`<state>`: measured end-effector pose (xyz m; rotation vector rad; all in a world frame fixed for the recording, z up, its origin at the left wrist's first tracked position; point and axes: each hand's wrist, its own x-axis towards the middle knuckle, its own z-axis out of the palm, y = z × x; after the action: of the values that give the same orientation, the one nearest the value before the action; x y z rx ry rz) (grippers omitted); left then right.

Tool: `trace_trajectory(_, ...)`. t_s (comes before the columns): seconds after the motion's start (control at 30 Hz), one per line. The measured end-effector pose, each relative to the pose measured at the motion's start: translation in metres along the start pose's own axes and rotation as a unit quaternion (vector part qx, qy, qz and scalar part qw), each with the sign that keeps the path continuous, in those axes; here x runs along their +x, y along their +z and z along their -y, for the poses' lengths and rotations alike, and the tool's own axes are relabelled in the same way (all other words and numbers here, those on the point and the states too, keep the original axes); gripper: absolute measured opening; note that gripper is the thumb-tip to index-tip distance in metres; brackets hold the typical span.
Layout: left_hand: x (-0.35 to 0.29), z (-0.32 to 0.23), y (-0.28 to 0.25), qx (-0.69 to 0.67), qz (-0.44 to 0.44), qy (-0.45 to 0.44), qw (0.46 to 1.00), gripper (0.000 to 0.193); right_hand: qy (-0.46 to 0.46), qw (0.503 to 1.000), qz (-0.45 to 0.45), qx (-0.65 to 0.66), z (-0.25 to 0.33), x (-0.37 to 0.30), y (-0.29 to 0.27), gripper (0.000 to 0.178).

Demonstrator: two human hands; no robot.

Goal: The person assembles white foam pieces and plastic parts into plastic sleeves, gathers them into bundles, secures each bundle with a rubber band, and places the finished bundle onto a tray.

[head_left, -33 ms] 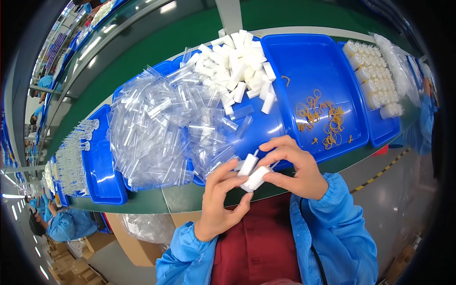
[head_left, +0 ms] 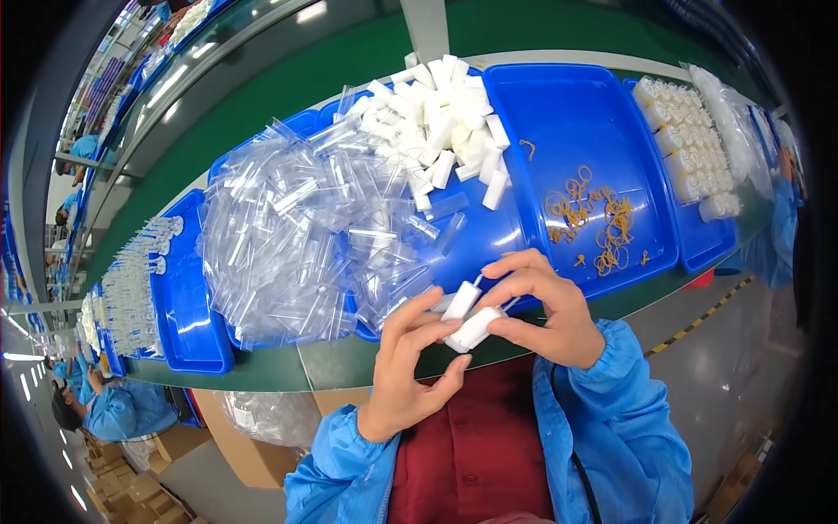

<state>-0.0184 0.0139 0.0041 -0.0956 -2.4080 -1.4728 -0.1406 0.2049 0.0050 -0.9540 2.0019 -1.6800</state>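
Note:
Between my two hands, just over the near edge of the bench, is a pair of small white blocks. The upper white block [head_left: 463,299] has a thin stem at its far end; the lower white block [head_left: 474,329] lies beside it, with another thin stem near my right fingers. My left hand [head_left: 408,371] is closed on their left ends, fingertips on one side and thumb below. My right hand [head_left: 554,314] pinches the lower block with its thumb, its index fingertip by the upper stem. How the two blocks join is hidden.
Ahead lie a heap of clear plastic sleeves [head_left: 279,231] and a pile of white blocks [head_left: 449,113]. A blue tray [head_left: 576,105] holds tan rubber bands [head_left: 615,231]. Bundled white pieces [head_left: 690,144] stand at the right, clear stemmed parts [head_left: 131,284] at the left. Co-workers sit far left.
The white blocks have shifted and tilted very slightly in my hands. Both hands keep their grip.

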Motion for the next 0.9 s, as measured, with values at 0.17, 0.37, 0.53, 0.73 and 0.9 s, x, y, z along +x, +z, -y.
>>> trace_trajectory(0.17,0.023,0.014,0.003,0.026,0.003,0.044,0.999,0.048,-0.067,0.994,-0.041,-0.071,-0.002,0.008,0.001,0.028)
trace_trajectory(0.37,0.021,0.025,-0.007,-0.03,-0.086,0.016,0.996,0.041,-0.082,0.982,-0.086,-0.146,0.0,0.038,-0.012,0.024)
trace_trajectory(0.53,0.019,0.016,-0.01,-0.211,-0.135,-0.035,0.967,0.038,-0.203,0.853,0.005,-0.48,-0.02,0.06,0.008,0.032)
trace_trajectory(0.73,0.013,0.008,-0.017,-0.129,-0.123,-0.035,0.983,0.036,-0.105,0.824,0.109,-0.546,-0.012,0.059,0.008,0.022)
trace_trajectory(0.9,0.012,0.009,-0.017,-0.037,-0.103,-0.016,0.994,0.033,0.055,0.996,-0.014,-0.073,0.009,0.05,-0.003,0.029)
